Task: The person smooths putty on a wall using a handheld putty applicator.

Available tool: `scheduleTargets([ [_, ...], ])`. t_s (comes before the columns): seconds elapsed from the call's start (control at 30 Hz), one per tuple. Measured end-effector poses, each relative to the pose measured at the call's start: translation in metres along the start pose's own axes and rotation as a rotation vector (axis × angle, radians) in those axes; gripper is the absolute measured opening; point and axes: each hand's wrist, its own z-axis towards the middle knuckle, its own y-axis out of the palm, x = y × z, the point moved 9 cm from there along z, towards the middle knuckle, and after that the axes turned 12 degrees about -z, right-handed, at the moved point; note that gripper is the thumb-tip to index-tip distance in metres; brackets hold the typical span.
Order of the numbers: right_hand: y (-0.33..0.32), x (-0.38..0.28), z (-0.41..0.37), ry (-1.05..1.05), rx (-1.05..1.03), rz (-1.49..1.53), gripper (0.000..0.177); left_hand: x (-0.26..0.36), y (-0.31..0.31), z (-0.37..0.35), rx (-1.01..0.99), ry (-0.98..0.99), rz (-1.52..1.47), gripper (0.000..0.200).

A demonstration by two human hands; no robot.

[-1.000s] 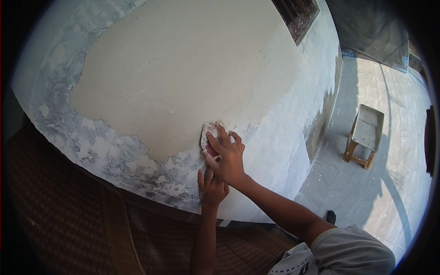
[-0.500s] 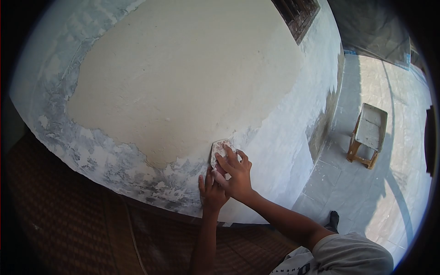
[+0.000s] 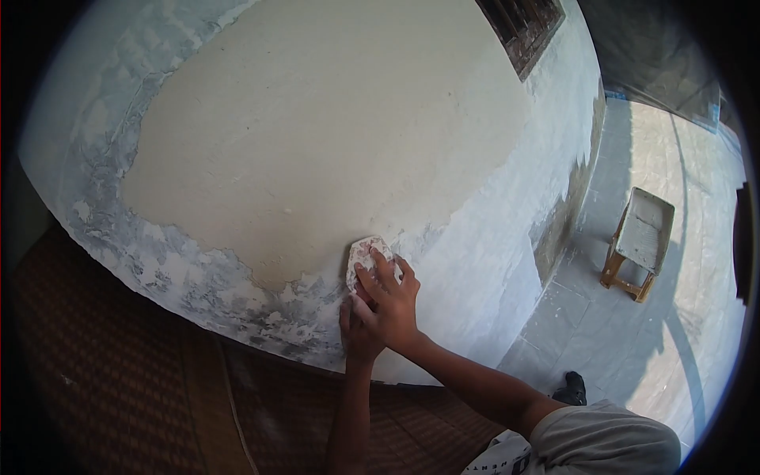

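A flat tool or block, whitish with reddish patches (image 3: 358, 255), lies against the wall (image 3: 317, 142) at the lower edge of a beige plastered area. My right hand (image 3: 389, 299) is closed on it, fingers bent over its face. Just below and to the left, my left hand (image 3: 358, 336) is near the wall, partly covered by the right hand. Its fingers are mostly hidden, so its hold cannot be made out. Around the beige area the surface is rough, white and grey.
A paint tray (image 3: 645, 229) rests on a small wooden stool (image 3: 625, 277) on the tiled floor (image 3: 554, 332) at right. A barred window (image 3: 522, 32) is at the top. Brown woven matting (image 3: 119, 340) spans the lower left. A dark shoe (image 3: 571, 389) shows at lower right.
My right hand and the tool have moved left along the wall. It now overlaps more of my left hand. The view has shifted slightly.
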Motion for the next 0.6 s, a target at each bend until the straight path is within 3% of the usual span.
scheduleTargets([
  [0.03, -0.008, 0.011, 0.029, 0.044, 0.068, -0.002, 0.052, 0.003, -0.015, 0.008, 0.016, 0.000, -0.228, 0.041],
  [0.13, -0.017, 0.029, 0.064, 0.105, 0.143, -0.004, 0.054, 0.005, -0.005, 0.002, -0.010, 0.013, -0.148, 0.047],
  [0.17, -0.016, 0.036, 0.072, 0.128, 0.152, -0.007, 0.054, 0.006, -0.004, 0.003, -0.008, -0.019, -0.169, 0.038],
  [0.33, -0.021, 0.051, 0.001, -0.038, -0.250, 0.158, 0.056, 0.007, 0.002, -0.003, 0.010, -0.143, -0.185, 0.035],
  [0.53, -0.089, 0.182, 0.144, 0.045, 0.048, 0.127, 0.058, 0.021, 0.004, 0.024, -0.066, -0.294, -0.118, 0.043],
  [0.6, -0.095, 0.204, 0.176, 0.120, 0.027, 0.170, 0.062, 0.026, 0.004, 0.031, -0.037, -0.320, -0.081, 0.043],
])
